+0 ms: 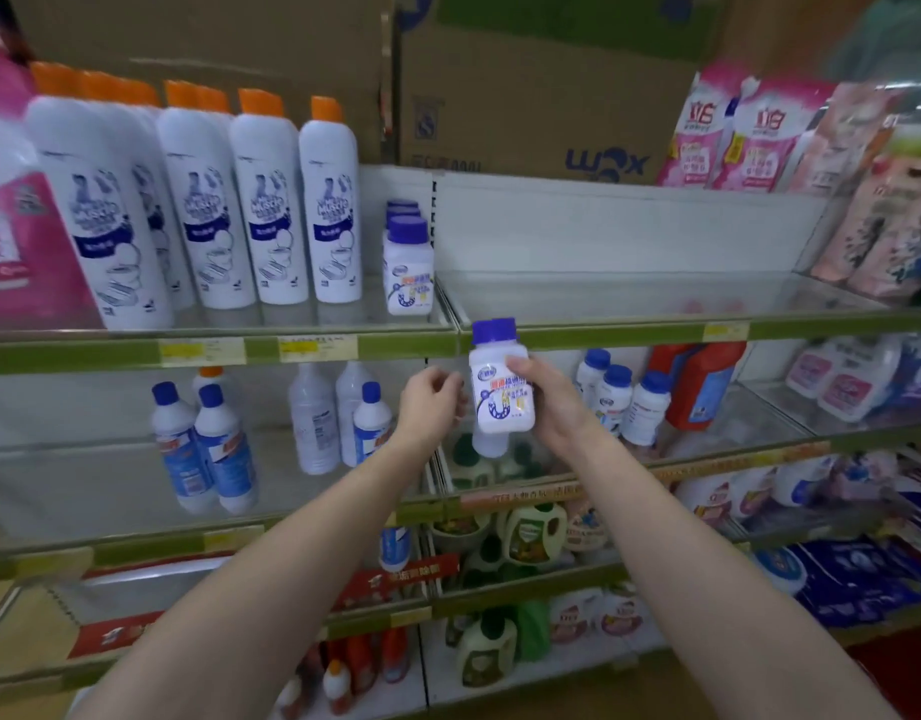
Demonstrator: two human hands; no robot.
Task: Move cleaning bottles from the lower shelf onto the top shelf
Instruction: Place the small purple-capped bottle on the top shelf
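My right hand (544,402) grips a small white bottle with a purple cap (500,376), held upright in front of the top shelf's green edge (603,332). My left hand (431,402) hovers just left of the bottle with fingers loosely curled, holding nothing. Three like bottles (624,397) stand on the lower shelf (733,449) to the right of my hand. A row of the same purple-capped bottles (409,267) stands on the top shelf, left of the divider.
Tall white bottles with orange caps (260,200) fill the top shelf's left part. Pink refill pouches (749,132) stand at the upper right. Blue-capped bottles (203,444) and a red jug (702,381) stand on the lower shelf. Cardboard boxes (525,80) sit behind.
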